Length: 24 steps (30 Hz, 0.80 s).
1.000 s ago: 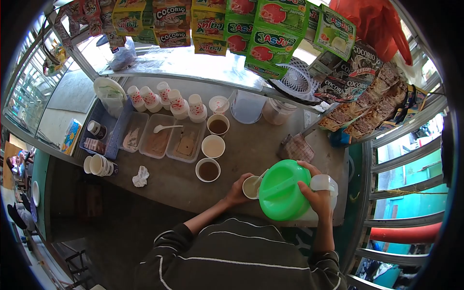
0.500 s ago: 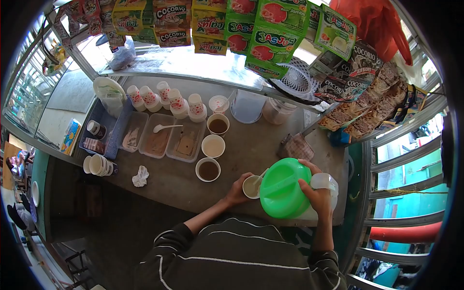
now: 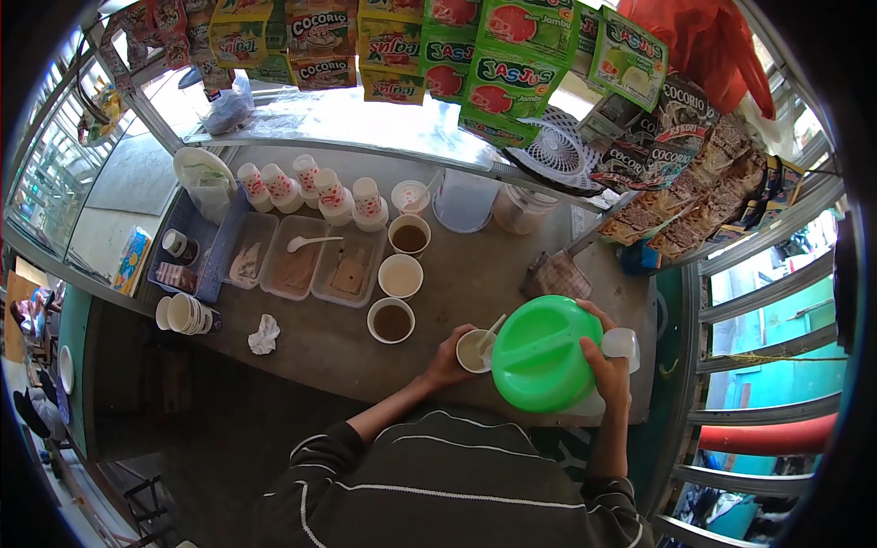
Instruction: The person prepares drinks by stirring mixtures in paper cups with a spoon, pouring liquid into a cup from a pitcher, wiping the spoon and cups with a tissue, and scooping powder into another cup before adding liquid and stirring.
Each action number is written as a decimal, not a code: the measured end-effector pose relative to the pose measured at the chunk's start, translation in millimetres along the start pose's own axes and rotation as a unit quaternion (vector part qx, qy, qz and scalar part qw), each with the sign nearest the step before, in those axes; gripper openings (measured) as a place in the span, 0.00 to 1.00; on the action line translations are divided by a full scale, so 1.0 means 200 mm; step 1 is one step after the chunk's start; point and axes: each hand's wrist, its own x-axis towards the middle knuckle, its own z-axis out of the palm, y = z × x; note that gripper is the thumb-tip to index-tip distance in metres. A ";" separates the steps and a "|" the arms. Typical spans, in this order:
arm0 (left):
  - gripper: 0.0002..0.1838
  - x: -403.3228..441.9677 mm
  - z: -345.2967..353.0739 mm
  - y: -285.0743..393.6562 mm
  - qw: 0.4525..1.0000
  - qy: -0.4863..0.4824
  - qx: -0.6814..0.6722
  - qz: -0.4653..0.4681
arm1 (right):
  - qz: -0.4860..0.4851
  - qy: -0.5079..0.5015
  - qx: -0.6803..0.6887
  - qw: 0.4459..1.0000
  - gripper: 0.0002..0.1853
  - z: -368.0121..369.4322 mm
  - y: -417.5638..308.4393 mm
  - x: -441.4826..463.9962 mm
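My left hand is wrapped around a paper cup at the counter's near edge. A pale spoon stands in that cup, along with some light liquid. In my right hand is a plastic pitcher with a green lid, tilted so its front edge meets the cup's rim; the thumb presses near the lid's edge. Whether liquid is flowing between them is hidden. Up and left of the cup stand three filled cups in a column: a dark one, a milky one and another dark one.
Tubs of powder, one with a white spoon, sit left of the cups. Behind them are stacks of upturned cups. A crumpled tissue and a checked cloth lie on the counter. Drink sachets hang overhead.
The pitcher's lid has turned a little further toward the camera as my right hand shifts slightly. My left hand keeps the cup in nearly the same place.
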 end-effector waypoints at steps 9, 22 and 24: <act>0.42 0.14 0.04 0.17 0.999 0.012 -0.028 0.016 | -0.008 0.109 0.199 0.974 0.35 -0.23 0.18 -0.13; 0.44 0.30 -0.03 0.07 0.995 0.086 0.018 -0.042 | -0.082 0.382 0.287 0.875 0.32 -0.63 0.62 -0.35; 0.44 0.32 -0.04 0.05 0.989 0.138 0.048 -0.030 | -0.103 0.429 0.202 0.874 0.32 -0.72 0.74 -0.37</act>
